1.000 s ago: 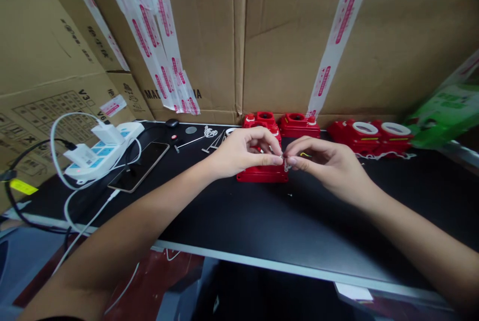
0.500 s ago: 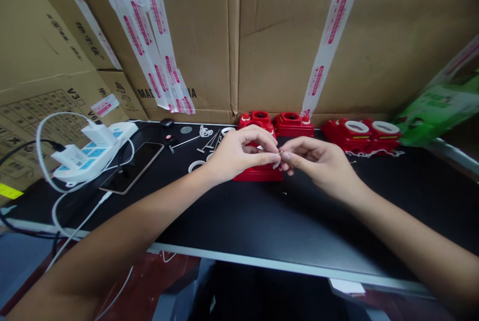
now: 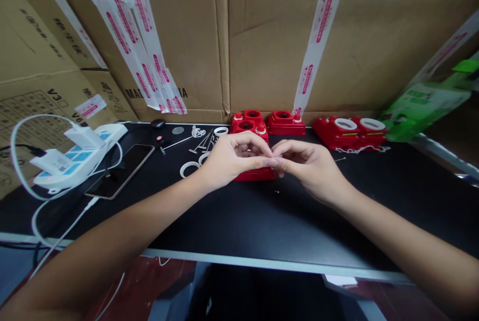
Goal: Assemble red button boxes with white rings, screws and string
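At the pinch: a tiny pale piece (image 3: pixel 273 159), mostly hidden by skin and too small to identify, held up above the tabletop.
Left hand (image 3: pixel 234 159): thumb and forefinger drawn narrow on the piece, palm arched, tips meeting the other hand's.
Right hand (image 3: pixel 312 164): thumb and forefinger likewise closed on it from the opposite side.
Good handling: this looks like fine two-handed work; one hand would best anchor the piece while the other makes small moves, with wrists low and steady so that a slip falls onto the tabletop.
Just behind the hands: a red plastic housing (image 3: pixel 254 175), partly covered by them.
Loose bit: a small pale fragment (image 3: pixel 277 192) near the hands; worth not brushing it away.
Black flat tabletop (image 3: pixel 224 221): to the left, a white plastic ring (image 3: pixel 189 169) and a white thin-linked chain (image 3: pixel 198 131); farther left, a black-screened phone (image 3: pixel 121 171).
Far right: a green glossy pouch (image 3: pixel 422 106) beside the cardboard.
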Demonstrator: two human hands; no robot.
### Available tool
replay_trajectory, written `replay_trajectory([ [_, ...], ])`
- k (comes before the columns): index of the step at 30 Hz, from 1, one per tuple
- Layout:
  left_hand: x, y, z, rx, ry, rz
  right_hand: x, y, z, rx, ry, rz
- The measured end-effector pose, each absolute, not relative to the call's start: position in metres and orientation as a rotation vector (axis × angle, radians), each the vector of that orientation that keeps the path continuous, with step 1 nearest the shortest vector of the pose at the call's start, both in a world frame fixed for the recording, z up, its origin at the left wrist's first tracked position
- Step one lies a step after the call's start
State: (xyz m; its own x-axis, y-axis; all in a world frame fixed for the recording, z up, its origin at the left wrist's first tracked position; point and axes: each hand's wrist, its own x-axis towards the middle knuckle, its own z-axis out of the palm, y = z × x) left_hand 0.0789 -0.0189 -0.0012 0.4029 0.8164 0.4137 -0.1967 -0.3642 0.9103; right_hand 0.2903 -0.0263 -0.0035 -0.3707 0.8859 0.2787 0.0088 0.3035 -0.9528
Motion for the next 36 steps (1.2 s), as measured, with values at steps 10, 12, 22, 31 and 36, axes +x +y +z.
replay_trajectory([
  [10,0.078,-0.021,-0.004,1.456,0.602,1.128,0.295,-0.032,-0.001,-0.721,-1.724,0.857],
  [12,0.078,-0.021,-0.004,1.452,0.610,1.135,0.297,-0.035,0.001,-0.680,-1.784,0.742],
  [22,0.076,-0.022,0.000,1.602,0.622,1.218,0.295,-0.040,0.005,-0.686,-1.804,0.851],
  [31,0.076,-0.025,-0.002,1.707,0.655,1.279,0.297,-0.037,0.003,-0.640,-1.835,0.793],
  [36,0.079,-0.027,-0.002,1.585,0.655,1.236,0.296,-0.039,0.000,-0.610,-1.868,0.575],
])
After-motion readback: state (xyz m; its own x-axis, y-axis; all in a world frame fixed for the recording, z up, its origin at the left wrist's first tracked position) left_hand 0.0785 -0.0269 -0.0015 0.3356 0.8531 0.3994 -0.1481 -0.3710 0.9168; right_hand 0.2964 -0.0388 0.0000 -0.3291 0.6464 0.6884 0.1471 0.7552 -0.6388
